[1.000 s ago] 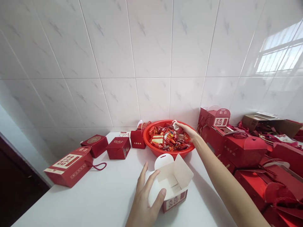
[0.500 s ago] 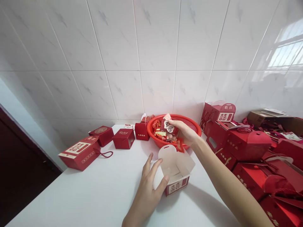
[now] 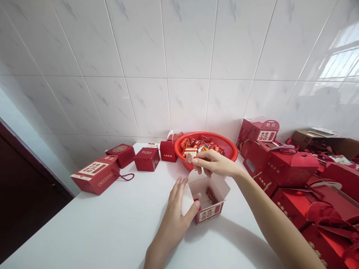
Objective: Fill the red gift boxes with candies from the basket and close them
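An open paper gift box (image 3: 209, 215), white inside with red and cream printing in front, stands on the table with its flaps up. My left hand (image 3: 176, 220) grips its left side, thumb at the front corner and fingers outside the left flap. Inside the box lie a dark red wrapped piece (image 3: 211, 195) and a bright red one (image 3: 196, 204) by my thumb. Above the back flap, my right hand (image 3: 215, 163) pinches a small wrapped sweet, its pale pink wrapper end (image 3: 190, 157) showing. Behind it sits a red plastic basket (image 3: 232, 146) of wrapped sweets (image 3: 190, 151).
Closed red boxes (image 3: 146, 158) stand at the back left, one with a cord handle (image 3: 126, 177). At the right is a pile of red gift boxes (image 3: 291, 170), with an open cardboard carton (image 3: 300, 140) behind. A tiled wall (image 3: 187, 104) bounds the back.
My right hand has moved down and left, from over the basket towards the box. Red wrapped pieces now lie inside the box. The left hand stays at the box's side.
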### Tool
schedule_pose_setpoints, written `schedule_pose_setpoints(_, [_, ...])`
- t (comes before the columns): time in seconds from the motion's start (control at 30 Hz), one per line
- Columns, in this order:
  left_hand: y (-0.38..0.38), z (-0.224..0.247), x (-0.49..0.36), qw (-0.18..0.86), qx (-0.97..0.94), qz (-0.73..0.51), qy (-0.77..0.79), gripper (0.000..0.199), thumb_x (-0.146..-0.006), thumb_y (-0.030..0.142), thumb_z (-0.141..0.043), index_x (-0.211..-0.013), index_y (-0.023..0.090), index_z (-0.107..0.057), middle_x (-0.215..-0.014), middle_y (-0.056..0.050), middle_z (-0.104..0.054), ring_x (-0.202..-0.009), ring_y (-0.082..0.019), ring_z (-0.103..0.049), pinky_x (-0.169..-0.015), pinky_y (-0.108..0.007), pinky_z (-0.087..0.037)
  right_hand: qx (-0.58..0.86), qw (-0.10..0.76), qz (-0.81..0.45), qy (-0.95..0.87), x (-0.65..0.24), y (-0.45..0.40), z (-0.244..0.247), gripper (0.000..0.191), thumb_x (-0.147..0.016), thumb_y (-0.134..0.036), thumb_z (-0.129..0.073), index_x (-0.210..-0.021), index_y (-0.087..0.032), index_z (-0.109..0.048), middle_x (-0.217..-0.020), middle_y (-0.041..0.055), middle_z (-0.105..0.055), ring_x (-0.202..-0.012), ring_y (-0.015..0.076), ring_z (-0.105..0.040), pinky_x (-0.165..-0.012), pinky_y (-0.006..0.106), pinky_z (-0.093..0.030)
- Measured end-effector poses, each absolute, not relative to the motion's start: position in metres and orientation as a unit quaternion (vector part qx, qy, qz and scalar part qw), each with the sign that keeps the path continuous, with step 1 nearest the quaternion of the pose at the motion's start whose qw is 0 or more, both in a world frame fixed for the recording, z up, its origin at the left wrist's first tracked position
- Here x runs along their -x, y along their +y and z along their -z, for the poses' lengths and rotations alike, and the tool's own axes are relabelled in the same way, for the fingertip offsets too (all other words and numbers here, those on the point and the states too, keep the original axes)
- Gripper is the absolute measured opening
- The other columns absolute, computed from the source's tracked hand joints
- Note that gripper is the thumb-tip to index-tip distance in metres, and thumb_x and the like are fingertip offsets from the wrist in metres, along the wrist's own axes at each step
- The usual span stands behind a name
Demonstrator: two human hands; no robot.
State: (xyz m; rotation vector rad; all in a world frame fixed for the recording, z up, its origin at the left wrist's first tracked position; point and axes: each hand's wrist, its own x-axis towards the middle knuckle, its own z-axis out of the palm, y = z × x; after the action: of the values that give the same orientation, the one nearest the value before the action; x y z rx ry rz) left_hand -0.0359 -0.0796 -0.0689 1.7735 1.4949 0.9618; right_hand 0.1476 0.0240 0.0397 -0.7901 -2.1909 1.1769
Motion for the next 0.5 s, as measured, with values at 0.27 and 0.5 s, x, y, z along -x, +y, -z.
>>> schedule_pose_setpoints(0.27, [-0.08, 0.069, 0.037, 0.317, -0.665, -0.36, 0.573, 0.068, -0.097, 0.05, -0.05, -0.157, 0.027, -0.03, -0.17, -0.007, -0.016, -0.157, -0.028, -0.013, -0.125, -0.055, -0.02, 0.307, 0.164, -0.312, -0.884, -0.167, 0.013, -0.049, 0.038, -0.093, -0.046, -0.06, -0.072, -0.015, -0.067, -0.064, 0.0006, -0.063, -0.058, 0.0106, -0.053, -0.055, 0.023, -0.041])
schedule_pose_setpoints(0.5, [-0.077, 0.072, 0.038, 0.318, -0.669, -0.349, 0.574, 0.069, -0.097, 0.054, -0.048, -0.157, 0.026, -0.032, -0.17, -0.01, -0.016, -0.157, -0.028, -0.014, -0.125, -0.056, -0.019, 0.494, 0.325, -0.22, -0.775, -0.2, 0.057, -0.048, 0.033, -0.096, -0.042, -0.051, -0.087, -0.016, -0.07, -0.079, 0.0032, -0.07, -0.075, 0.0163, -0.064, -0.067, 0.026, -0.049])
